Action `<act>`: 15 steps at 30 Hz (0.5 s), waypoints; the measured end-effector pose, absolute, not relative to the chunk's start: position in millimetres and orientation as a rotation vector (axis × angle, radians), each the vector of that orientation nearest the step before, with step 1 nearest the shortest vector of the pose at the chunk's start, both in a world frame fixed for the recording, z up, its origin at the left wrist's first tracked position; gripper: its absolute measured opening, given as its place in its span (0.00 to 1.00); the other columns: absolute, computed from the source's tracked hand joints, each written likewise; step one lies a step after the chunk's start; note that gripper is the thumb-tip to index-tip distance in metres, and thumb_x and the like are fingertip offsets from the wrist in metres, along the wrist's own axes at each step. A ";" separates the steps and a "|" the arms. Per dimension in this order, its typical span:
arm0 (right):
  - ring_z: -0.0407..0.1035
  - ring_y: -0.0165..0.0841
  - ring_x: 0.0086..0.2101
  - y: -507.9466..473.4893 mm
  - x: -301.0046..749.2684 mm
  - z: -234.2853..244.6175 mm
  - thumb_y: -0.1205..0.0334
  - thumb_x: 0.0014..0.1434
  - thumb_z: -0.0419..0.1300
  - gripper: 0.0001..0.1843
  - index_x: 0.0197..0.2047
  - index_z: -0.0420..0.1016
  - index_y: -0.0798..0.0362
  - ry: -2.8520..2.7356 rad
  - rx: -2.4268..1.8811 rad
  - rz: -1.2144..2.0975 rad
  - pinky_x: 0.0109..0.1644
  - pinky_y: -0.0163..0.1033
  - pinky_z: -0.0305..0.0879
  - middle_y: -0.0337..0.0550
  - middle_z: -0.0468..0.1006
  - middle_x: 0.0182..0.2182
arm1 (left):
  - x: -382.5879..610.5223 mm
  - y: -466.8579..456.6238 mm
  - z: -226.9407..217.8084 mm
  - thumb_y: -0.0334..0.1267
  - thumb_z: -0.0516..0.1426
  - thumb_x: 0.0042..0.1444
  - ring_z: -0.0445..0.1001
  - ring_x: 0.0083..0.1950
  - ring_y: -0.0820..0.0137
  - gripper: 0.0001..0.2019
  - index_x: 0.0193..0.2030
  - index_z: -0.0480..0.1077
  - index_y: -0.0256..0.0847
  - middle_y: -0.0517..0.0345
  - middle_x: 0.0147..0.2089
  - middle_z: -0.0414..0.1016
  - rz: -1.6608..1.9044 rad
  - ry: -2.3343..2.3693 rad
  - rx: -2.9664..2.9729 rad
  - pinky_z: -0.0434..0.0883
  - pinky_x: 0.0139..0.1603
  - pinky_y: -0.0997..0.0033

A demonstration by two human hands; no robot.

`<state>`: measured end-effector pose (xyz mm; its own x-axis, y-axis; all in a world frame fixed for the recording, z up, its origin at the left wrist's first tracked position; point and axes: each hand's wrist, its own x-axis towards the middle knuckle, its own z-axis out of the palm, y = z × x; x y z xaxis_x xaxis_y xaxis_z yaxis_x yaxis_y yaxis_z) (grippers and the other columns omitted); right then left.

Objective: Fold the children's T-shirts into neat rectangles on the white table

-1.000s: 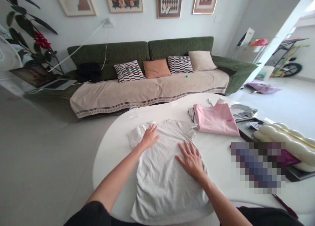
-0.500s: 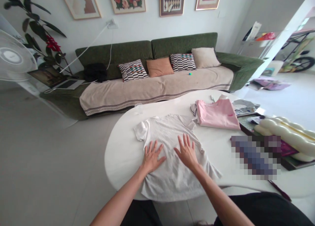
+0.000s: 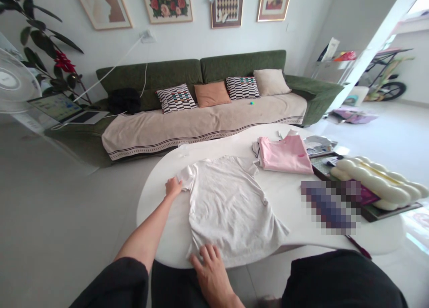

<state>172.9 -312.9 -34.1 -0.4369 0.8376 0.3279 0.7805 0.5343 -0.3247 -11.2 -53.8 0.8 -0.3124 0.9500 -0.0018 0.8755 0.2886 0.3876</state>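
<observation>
A pale grey T-shirt (image 3: 228,200) lies flat and spread out on a white oval table (image 3: 157,227). My left hand (image 3: 173,187) sits at the shirt's left sleeve, its fingers curled onto the cloth edge. At the hem, close to the table's near edge, my right hand (image 3: 211,272) has its fingers bent over the fabric. The shirt's back or underside is hidden.
A folded pink T-shirt (image 3: 284,156) lies beyond the grey shirt. To the right are a pixelated patch (image 3: 328,207) and a puffy cream cushion (image 3: 378,183) on a dark tray (image 3: 372,214). A green sofa (image 3: 241,66) stands behind the table.
Both hands have left the middle of the shirt. My left hand has moved out to the left sleeve, and my right hand has pulled back to the hem.
</observation>
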 end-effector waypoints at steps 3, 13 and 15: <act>0.62 0.40 0.38 -310.7 165.5 -36.5 0.65 0.51 0.61 0.13 0.42 0.69 0.48 -2.291 -1.356 0.105 0.45 0.50 0.59 0.43 0.71 0.35 | -13.0 -40.4 -2.3 0.37 0.54 0.53 0.69 0.50 0.57 0.10 0.40 0.68 0.36 0.42 0.44 0.72 0.516 2.342 1.544 0.65 0.46 0.65; 0.62 0.38 0.34 -297.5 153.1 -36.6 0.64 0.51 0.60 0.06 0.35 0.69 0.49 -2.312 -1.302 0.100 0.39 0.47 0.61 0.43 0.70 0.32 | 4.5 -26.2 -13.9 0.41 0.54 0.57 0.69 0.47 0.66 0.15 0.50 0.64 0.38 0.52 0.49 0.67 0.625 2.106 1.147 0.69 0.45 0.60; 0.62 0.37 0.33 -297.3 159.2 -31.4 0.67 0.51 0.60 0.04 0.30 0.68 0.51 -2.359 -1.301 0.196 0.37 0.44 0.61 0.42 0.70 0.30 | -5.9 -26.7 -10.5 0.41 0.53 0.57 0.69 0.46 0.66 0.16 0.51 0.63 0.37 0.52 0.50 0.66 0.660 2.029 1.057 0.69 0.44 0.60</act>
<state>159.2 -297.3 -31.4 -0.4627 0.8322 0.3056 0.7705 0.5480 -0.3256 -5.9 -26.7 -10.5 -0.3848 0.8434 -0.3750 0.4611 0.5276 0.7134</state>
